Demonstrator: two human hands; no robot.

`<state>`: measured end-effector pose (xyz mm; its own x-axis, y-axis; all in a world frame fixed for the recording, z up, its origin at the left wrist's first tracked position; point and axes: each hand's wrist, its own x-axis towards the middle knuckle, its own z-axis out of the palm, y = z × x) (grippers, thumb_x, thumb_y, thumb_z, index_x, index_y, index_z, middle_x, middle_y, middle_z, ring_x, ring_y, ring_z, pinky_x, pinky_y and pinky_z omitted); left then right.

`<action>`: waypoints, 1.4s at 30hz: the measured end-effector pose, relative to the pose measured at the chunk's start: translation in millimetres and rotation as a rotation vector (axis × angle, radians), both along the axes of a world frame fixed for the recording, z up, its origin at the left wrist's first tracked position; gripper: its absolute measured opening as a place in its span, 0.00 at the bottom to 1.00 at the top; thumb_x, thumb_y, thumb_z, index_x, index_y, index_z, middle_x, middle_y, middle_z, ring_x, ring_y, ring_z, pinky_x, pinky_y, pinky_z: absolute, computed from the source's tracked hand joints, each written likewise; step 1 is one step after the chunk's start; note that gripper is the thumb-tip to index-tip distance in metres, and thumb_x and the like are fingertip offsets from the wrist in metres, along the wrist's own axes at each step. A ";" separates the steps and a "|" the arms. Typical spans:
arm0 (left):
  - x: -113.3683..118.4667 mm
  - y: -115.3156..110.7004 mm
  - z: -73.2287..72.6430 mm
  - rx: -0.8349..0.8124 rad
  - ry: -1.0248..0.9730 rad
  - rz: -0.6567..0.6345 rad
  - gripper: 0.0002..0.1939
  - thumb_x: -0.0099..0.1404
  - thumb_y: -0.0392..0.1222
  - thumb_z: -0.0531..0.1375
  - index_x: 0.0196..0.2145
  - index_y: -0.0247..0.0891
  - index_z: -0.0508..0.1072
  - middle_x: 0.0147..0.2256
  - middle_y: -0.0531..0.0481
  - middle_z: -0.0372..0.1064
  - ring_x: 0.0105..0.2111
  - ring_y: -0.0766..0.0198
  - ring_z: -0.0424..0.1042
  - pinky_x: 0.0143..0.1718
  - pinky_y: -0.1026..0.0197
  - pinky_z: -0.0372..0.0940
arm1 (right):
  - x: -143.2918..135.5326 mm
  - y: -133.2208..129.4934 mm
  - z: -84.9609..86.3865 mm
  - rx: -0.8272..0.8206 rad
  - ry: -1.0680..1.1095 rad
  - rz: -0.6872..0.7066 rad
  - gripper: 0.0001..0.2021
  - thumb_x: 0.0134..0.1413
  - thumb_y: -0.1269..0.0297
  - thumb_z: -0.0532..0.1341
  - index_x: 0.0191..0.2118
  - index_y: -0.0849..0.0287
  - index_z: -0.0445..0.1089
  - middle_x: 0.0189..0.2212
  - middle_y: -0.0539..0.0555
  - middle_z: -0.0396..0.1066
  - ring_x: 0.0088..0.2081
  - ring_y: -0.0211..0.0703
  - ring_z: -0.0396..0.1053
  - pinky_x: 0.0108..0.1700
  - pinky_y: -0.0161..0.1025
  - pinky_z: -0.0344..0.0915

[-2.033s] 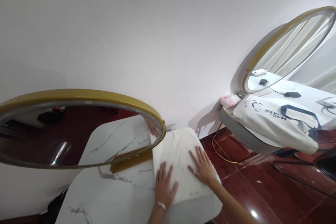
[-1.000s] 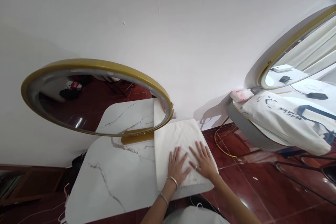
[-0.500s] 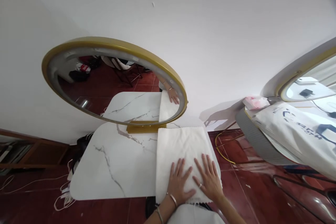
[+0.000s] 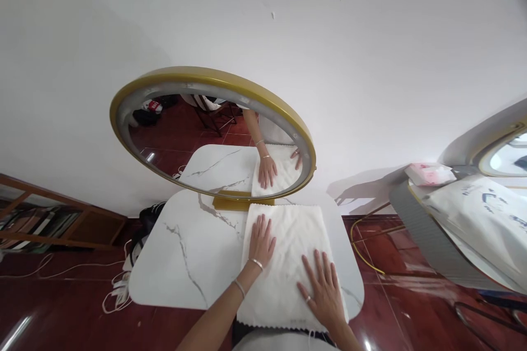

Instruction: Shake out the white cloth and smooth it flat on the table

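Observation:
A white cloth [image 4: 288, 263] with a scalloped edge lies spread over the right part of a white marble-patterned table [image 4: 177, 263]. Its near edge reaches the table's front, close to my body. My left hand [image 4: 262, 244] rests flat on the cloth's upper left side, fingers together-ish but stretched out, with bracelets on the wrist. Lower on the right side of the cloth, my right hand [image 4: 323, 290] lies flat with fingers spread and a ring on one finger. Neither hand grips anything. Slight wrinkles show in the cloth between them.
A gold-rimmed oval mirror [image 4: 214, 79] on a gold base [image 4: 230, 204] stands at the table's back and reflects my hands. To the right, another table [image 4: 415, 236] bears a tissue pack [image 4: 430, 174] and a white printed bag [image 4: 486, 214]. White cables [image 4: 119, 290] lie on the floor at left.
My left hand has slid forward and left to the cloth's upper left. My right hand stays flat on the right side. The cloth sits slightly left on the table, and the view has shifted.

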<state>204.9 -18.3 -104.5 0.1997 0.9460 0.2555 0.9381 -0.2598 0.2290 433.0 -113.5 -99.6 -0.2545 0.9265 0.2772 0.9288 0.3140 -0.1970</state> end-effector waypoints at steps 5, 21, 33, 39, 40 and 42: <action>-0.6 35.8 -1.5 -0.005 0.018 -0.027 0.34 0.68 0.47 0.50 0.67 0.39 0.44 0.69 0.42 0.36 0.68 0.50 0.36 0.65 0.42 0.44 | -6.2 5.8 0.2 -0.008 0.010 -0.015 0.38 0.60 0.48 0.53 0.70 0.47 0.33 0.70 0.56 0.31 0.68 0.65 0.36 0.61 0.64 0.49; -92.5 33.8 3.6 0.004 0.022 0.102 0.34 0.68 0.52 0.50 0.67 0.39 0.46 0.68 0.40 0.39 0.68 0.51 0.40 0.65 0.44 0.47 | -63.3 10.0 16.8 -0.311 0.044 0.588 0.38 0.59 0.41 0.52 0.69 0.46 0.38 0.70 0.56 0.27 0.69 0.63 0.30 0.64 0.66 0.31; -73.9 45.9 16.5 -0.088 0.070 -0.258 0.34 0.66 0.35 0.46 0.68 0.38 0.42 0.68 0.45 0.44 0.68 0.56 0.40 0.66 0.44 0.41 | -105.7 4.4 13.0 -0.373 0.082 0.580 0.37 0.59 0.41 0.52 0.69 0.44 0.39 0.70 0.55 0.27 0.68 0.65 0.27 0.62 0.71 0.25; 2.6 58.3 11.3 -0.096 0.042 -0.321 0.36 0.67 0.52 0.50 0.68 0.39 0.43 0.69 0.44 0.38 0.68 0.53 0.36 0.67 0.41 0.36 | -82.8 -8.6 6.9 -0.336 0.029 0.457 0.37 0.59 0.40 0.50 0.69 0.43 0.37 0.70 0.55 0.30 0.68 0.65 0.29 0.63 0.69 0.27; 6.0 58.0 10.7 -0.095 0.039 -0.323 0.36 0.67 0.53 0.50 0.68 0.39 0.43 0.69 0.45 0.38 0.68 0.53 0.36 0.67 0.42 0.36 | -80.5 -10.1 6.5 -0.326 0.021 0.445 0.37 0.59 0.40 0.50 0.69 0.43 0.37 0.70 0.55 0.30 0.68 0.65 0.30 0.63 0.69 0.27; 4.4 57.3 11.0 -0.100 0.041 -0.326 0.35 0.68 0.52 0.49 0.67 0.39 0.43 0.69 0.45 0.38 0.68 0.55 0.37 0.67 0.43 0.36 | -80.1 -11.9 7.1 -0.320 0.010 0.431 0.37 0.59 0.41 0.51 0.69 0.44 0.37 0.70 0.55 0.31 0.68 0.65 0.31 0.63 0.69 0.27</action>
<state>209.4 39.0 -93.5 0.5038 0.8507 0.1502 0.8184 -0.5257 0.2322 352.9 -125.4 -92.5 -0.6296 0.7769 0.0027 0.7262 0.5897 -0.3535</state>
